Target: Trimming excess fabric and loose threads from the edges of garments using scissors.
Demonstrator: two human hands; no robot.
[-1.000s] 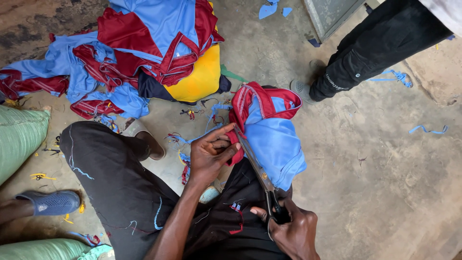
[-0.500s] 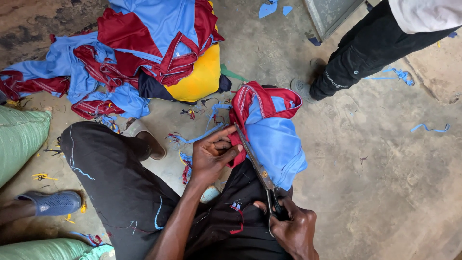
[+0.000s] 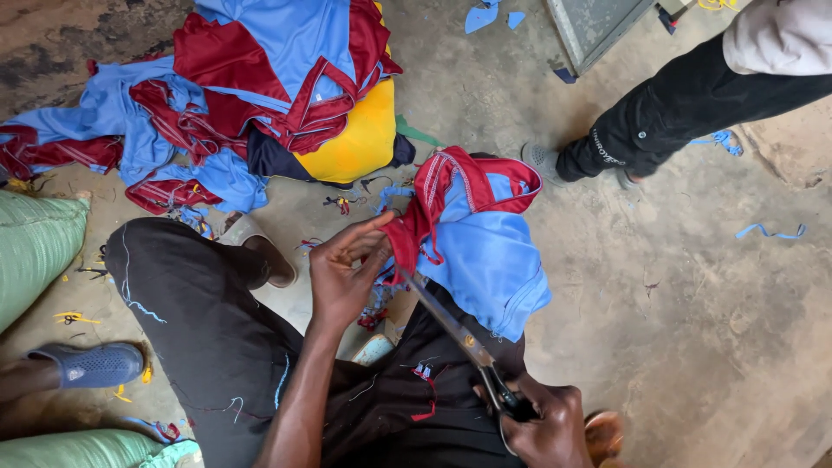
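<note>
A blue and dark red garment (image 3: 485, 234) drapes over my right knee. My left hand (image 3: 347, 273) pinches its red trim near the lower left edge and holds the cloth taut. My right hand (image 3: 546, 420) grips the handles of a pair of metal scissors (image 3: 455, 334), low in view. The blades point up and to the left, with their tips at the cloth beside my left fingers. My black trousers (image 3: 208, 338) carry loose thread ends and small scraps.
A heap of blue and red garments (image 3: 251, 87) over a yellow bundle (image 3: 351, 143) lies at the upper left. Another person's leg in black trousers (image 3: 676, 113) stands at the upper right. Green sacks (image 3: 35, 251) and a blue sandal (image 3: 87, 364) lie left. Cloth scraps dot the concrete floor.
The other person's leg has shifted slightly at the upper right. My hands, the scissors and the garment stay almost where they were.
</note>
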